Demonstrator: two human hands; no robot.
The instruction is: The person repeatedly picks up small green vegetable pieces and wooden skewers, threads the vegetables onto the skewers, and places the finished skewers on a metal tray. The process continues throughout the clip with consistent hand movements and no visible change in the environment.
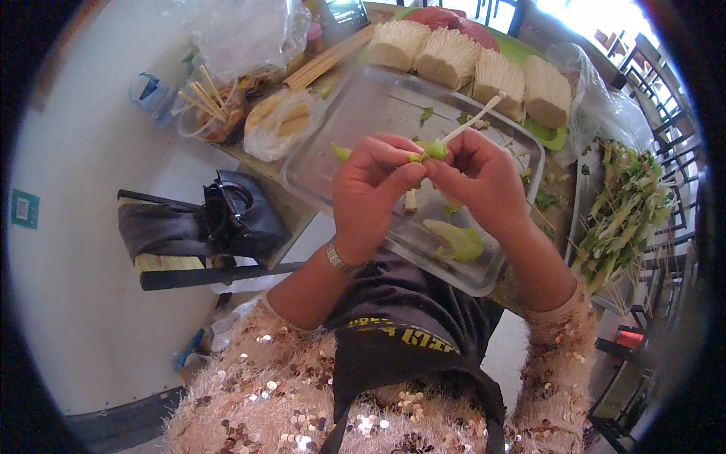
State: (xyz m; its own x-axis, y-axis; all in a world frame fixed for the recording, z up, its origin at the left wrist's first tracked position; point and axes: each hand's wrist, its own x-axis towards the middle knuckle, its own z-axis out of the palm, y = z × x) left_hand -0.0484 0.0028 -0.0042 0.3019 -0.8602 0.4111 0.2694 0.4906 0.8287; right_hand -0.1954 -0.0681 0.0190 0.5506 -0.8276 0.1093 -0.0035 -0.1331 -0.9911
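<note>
My left hand [371, 184] and my right hand [482, 179] meet over a clear plastic tub [363, 105]. A small green lettuce-like leaf [435, 149] is pinched between the fingertips of both. From the right fingers a slim whitish stick or stalk [473, 118] slants up and away; whether it is a skewer or an enoki stem, I cannot tell. Inside the tub, a larger pale green leaf [458, 243] lies near the front edge. A short whitish stem piece [410, 201] sits below my fingers, and leaf scraps [426, 116] are scattered behind them.
Several bundles of enoki mushrooms [448, 57] line the tub's far side. Bamboo skewers [329, 57] lie at the back left, near a bagged yellowish food [282, 122] and a cup holding sticks [215, 110]. Skewered leafy greens [624, 215] are heaped at right. A black handbag [244, 213] rests at left.
</note>
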